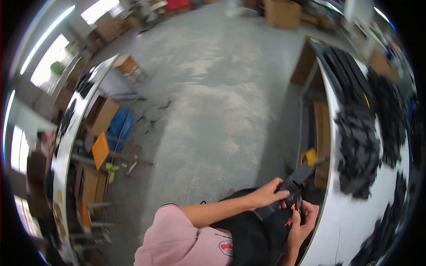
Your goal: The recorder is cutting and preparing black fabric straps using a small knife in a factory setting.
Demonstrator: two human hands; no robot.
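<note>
At the lower right, beside a white table's edge, both my hands work close together over my dark-clad lap. My left hand (269,196) is closed on a flat black strip-like piece (296,178), which looks like fabric or webbing and slants up toward the table. Just below it, my right hand (306,220) is bent with its fingers pinched together at the dark material. Orange-red threads or ties (291,214) hang by its fingertips. What exactly the right fingers grip is hidden.
The white table (330,217) on my right carries heaps of black pieces (358,150) and long black strips (339,71). Under it stands a cardboard box (321,133) near a yellow object (309,157). Across the grey floor, another table (75,155) has boxes and an orange panel (100,150) beneath.
</note>
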